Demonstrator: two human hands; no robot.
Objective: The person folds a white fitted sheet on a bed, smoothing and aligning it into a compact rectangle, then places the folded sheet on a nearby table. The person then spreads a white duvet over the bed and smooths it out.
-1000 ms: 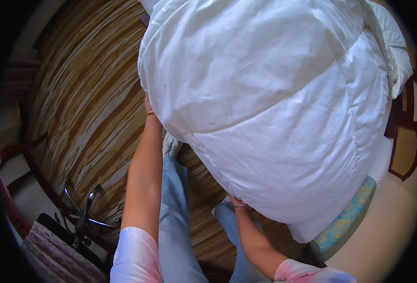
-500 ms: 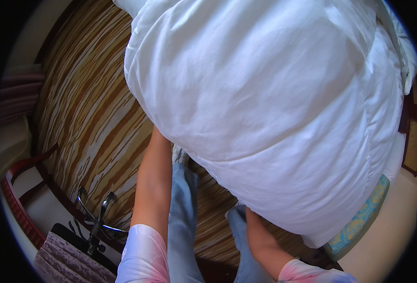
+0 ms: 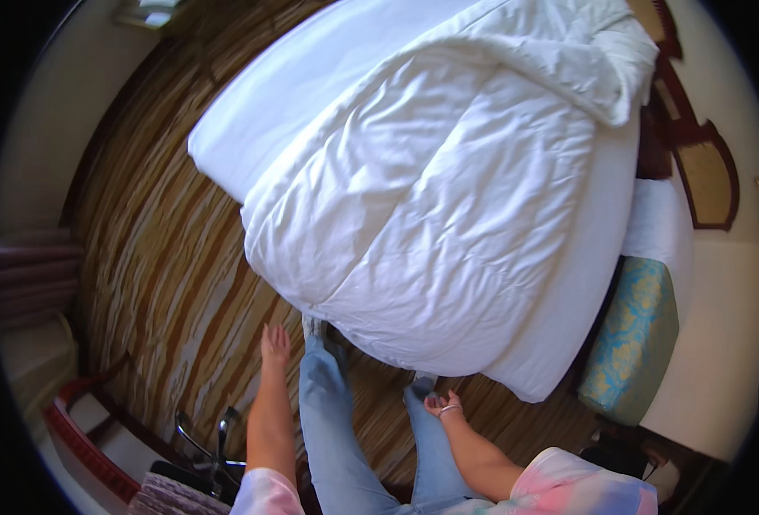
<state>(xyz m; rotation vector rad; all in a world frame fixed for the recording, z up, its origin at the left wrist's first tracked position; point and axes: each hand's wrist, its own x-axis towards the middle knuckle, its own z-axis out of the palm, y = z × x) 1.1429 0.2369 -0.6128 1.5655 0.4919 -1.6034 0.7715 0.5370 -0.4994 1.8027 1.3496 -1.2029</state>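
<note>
A white duvet (image 3: 431, 197) lies rumpled across the bed, its near edge drooping toward my legs. At its far right part it is folded over in a thick roll. My left hand (image 3: 275, 343) hangs over the carpet, left of the duvet's near corner, fingers stretched and nothing in them. Below the duvet's front edge is my right hand (image 3: 443, 403), a bracelet (image 3: 450, 408) at its wrist; its fingers are loosely bent, apart and empty. Neither hand touches the duvet. White sheet (image 3: 242, 146) shows along the bed's left side.
Brown striped carpet (image 3: 182, 249) runs along the left. A blue-and-gold patterned bench or box (image 3: 632, 335) stands right of the bed, by a dark wood headboard (image 3: 705, 167). At lower left are a red wooden chair frame (image 3: 87, 446) and a chrome-legged seat (image 3: 178, 493).
The duvet, which bulged up close to me, has dropped flat onto the bed. Both hands, hidden under its edge before, have come away from it and are now visible.
</note>
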